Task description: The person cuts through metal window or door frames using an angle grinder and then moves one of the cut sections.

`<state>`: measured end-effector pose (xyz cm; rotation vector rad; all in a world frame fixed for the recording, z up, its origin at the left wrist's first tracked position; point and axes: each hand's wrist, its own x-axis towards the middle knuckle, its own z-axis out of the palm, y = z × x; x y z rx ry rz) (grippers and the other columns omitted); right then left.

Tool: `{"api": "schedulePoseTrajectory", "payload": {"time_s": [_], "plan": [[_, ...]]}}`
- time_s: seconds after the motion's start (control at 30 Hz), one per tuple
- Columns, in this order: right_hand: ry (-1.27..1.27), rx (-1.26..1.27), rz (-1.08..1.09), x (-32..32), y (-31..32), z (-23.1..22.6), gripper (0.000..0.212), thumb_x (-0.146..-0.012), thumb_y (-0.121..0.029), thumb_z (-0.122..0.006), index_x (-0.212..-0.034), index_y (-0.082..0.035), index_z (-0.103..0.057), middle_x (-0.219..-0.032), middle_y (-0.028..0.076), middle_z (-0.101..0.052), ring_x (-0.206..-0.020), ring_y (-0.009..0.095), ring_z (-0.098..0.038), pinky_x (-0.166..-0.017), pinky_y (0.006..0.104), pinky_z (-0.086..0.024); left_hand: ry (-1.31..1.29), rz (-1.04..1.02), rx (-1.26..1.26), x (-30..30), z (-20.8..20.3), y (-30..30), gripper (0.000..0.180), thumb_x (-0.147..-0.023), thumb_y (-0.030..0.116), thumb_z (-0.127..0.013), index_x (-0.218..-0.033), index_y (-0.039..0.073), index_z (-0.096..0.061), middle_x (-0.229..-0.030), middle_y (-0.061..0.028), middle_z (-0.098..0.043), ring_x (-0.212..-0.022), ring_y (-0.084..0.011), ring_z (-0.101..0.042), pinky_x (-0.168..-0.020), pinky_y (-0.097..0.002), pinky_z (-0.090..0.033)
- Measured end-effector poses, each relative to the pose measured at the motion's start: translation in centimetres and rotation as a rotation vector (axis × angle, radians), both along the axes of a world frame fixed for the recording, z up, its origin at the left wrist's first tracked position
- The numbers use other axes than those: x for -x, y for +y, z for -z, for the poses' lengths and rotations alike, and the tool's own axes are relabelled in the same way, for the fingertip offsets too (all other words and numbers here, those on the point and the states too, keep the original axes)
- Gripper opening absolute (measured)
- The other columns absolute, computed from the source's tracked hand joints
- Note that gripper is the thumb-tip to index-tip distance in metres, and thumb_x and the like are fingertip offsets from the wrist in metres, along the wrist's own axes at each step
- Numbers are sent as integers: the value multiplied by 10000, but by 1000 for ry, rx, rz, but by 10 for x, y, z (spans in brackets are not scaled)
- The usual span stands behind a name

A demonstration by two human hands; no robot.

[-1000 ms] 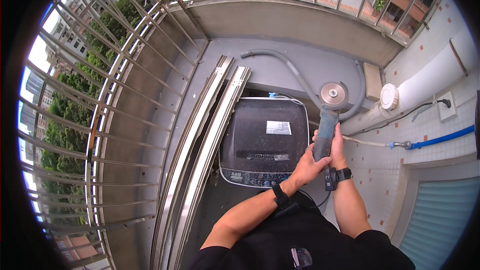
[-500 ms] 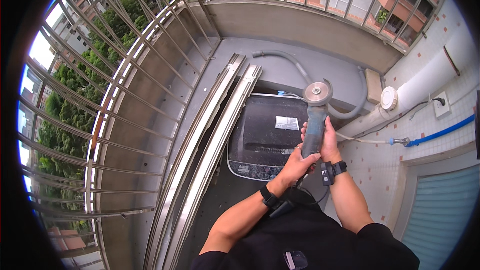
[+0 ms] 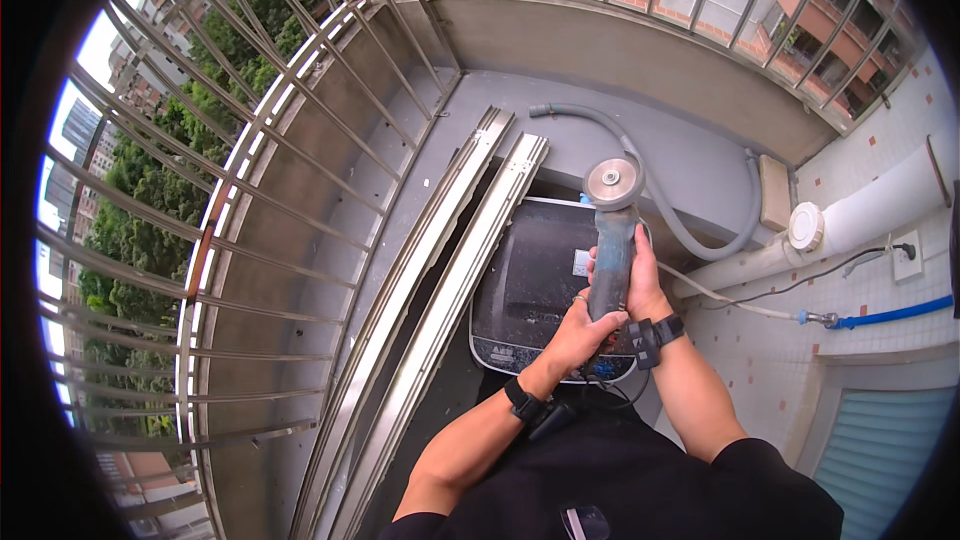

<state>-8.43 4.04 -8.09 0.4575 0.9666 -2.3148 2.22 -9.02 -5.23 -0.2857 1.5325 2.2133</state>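
Note:
An angle grinder (image 3: 611, 250) with a worn blue-grey body is held up in front of me, its round disc (image 3: 612, 178) at the far end. My left hand (image 3: 580, 333) wraps the rear of the body, thumb across it. Further forward, my right hand (image 3: 643, 275) grips the body from its right side. The disc shows no visible blur. Beneath the tool lies a black washing-machine-like lid (image 3: 525, 270) with a pale rim, partly covered by my hands. From the tool's rear end a dark cord loops down by my right wrist.
Two long metal channels (image 3: 455, 230) lean lengthwise to the left of the black lid. A grey corrugated hose (image 3: 690, 240) curves behind the grinder. White pipe (image 3: 870, 210), blue hose (image 3: 895, 313) and a plugged-in socket (image 3: 906, 258) line the right wall. Metal railings (image 3: 300, 280) bound the left.
My view has shifted, so the channels, hose and wall sit further right in the picture. The grinder has moved slightly left over the black lid, both hands still on it.

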Motion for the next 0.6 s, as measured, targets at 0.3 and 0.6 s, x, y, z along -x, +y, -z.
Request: {"api": "schedulePoseTrajectory", "payload": {"time_s": [0.3, 0.6], "plan": [[-64, -51, 6, 39, -86, -10, 783, -957, -743, -426, -1144, -5, -607, -951, 159, -696, -893, 331, -710, -760, 460, -604, -44, 2, -281, 44, 27, -88, 507, -948, 239, -693, -1332, 23, -441, -950, -50, -619, -716, -122, -626, -617, -273, -536], [-37, -319, -183, 80, -211, 11, 368, -926, -311, -655, -1087, 17, -605, -977, 183, -715, -810, 255, -712, -748, 382, -598, 8, -33, -164, 104, 50, -209, 493, -994, 309, -666, -1347, 27, -469, -919, -42, -641, -690, -121, -620, -598, -262, -528]]}}
